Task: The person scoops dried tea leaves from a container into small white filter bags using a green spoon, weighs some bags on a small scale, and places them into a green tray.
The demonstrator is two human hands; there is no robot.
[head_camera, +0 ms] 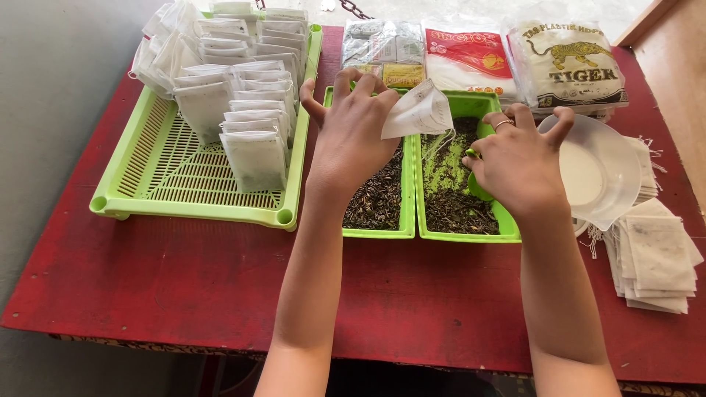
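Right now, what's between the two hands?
In the head view, a white paper bag held by the left hand, and loose tea in a green tray, before the right hand.

Brightness: bright, even daylight.
Source: seemingly from the top, far side.
Shadows: soft, short ones under the arms on the red tabletop (184, 287).
Glare: white plate (599, 173) nearly washed out.
Focus: sharp throughout; no visible blur.

Both forearms are bare, with no sleeves in view; the left hand (353, 136) wears nothing; the right hand (518, 162) carries one thin ring (silvery, on a finger).
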